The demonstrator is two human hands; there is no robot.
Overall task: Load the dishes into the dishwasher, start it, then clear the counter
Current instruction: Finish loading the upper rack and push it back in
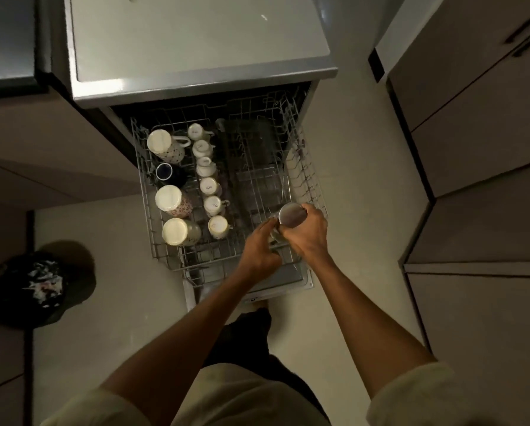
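Dishes part-loaded: upper rack (291, 142) pulled out, mugs (171, 201) and small cups (211, 186) upside down on its left side, right side mostly bare. Right hand (306, 232) grips a steel cup (291, 213) over the front right corner; left hand (259, 244) pinches something beside it, unclear what. Starting dishwasher and clearing the desk (196, 35) appear left.

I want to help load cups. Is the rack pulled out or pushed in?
Pulled out. The rack sticks out past the counter edge over the floor, and its upside-down mugs show from above.
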